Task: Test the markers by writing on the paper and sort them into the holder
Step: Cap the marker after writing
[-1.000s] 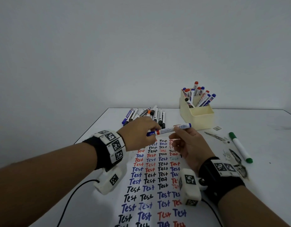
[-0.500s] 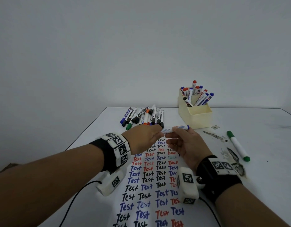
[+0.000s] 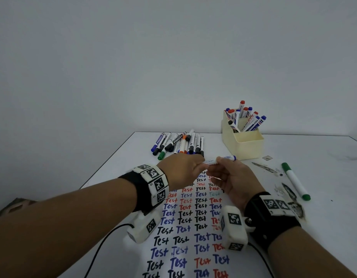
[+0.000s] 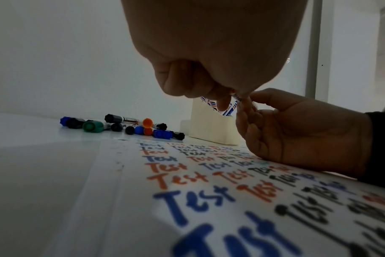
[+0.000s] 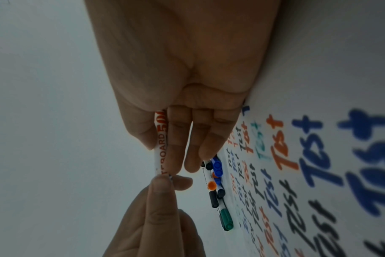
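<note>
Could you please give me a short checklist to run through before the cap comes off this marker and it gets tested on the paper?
1. Right hand grips the blue marker barrel: ok.
2. Left hand pinches its other end: ok.
3. Cap off: cannot tell, the fingers hide it.
4. Paper under both hands: ok.
5. Free writing space: cannot tell, the hands cover the top rows.
6. Holder upright, front compartment free: ok.

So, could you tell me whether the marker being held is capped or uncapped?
Cannot tell. The left hand covers one end of the marker, the right hand grips its barrel, and no view shows that end.
</note>
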Demonstrator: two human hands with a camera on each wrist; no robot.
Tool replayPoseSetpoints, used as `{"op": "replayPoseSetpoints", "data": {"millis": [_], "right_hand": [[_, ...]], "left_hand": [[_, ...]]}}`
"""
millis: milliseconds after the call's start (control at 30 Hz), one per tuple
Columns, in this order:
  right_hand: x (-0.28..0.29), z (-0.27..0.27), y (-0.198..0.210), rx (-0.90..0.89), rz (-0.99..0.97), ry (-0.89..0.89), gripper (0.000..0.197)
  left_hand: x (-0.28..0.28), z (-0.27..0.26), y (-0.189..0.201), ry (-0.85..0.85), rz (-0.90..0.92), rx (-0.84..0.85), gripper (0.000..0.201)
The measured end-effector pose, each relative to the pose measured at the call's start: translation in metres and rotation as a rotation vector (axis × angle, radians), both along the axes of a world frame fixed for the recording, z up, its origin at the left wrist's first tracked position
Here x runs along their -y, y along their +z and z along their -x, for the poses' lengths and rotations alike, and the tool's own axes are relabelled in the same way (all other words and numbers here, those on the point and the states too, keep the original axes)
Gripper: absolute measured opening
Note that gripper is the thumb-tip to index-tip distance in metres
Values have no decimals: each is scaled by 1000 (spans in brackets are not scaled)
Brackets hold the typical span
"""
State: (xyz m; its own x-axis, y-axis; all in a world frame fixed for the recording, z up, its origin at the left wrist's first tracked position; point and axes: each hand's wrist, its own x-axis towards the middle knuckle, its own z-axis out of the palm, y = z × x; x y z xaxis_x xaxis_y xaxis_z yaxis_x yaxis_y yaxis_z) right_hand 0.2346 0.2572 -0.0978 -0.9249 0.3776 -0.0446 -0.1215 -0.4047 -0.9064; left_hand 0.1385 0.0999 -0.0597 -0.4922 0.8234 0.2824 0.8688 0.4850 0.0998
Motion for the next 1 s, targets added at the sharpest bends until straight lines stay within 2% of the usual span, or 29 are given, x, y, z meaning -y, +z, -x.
{"op": "replayPoseSetpoints", "data": {"millis": [233,333,433,533,600,733,1000], "right_hand": [[-1,-1,0,4,9,-13,21],[-1,-1,1,7,3,-24,21],[-1,-1,3,27,29,-63,20],[-3,2,1,54,61,-104,20],[-3,4,0,67,69,-111,20],[-4,5,0,74,78,-112,19],[-3,7,-2,78,76,-112,21]], "left_hand": [[4,6,5,27,-15,42,34],[8,3,11,45,20,126,46],[16,5,13,85,6,297,64],[31,24,11,93,-16,434,46],[43,41,8,134,21,374,44],[69,71,4,310,106,187,25],[87,99,-4,427,231,121,21]]}}
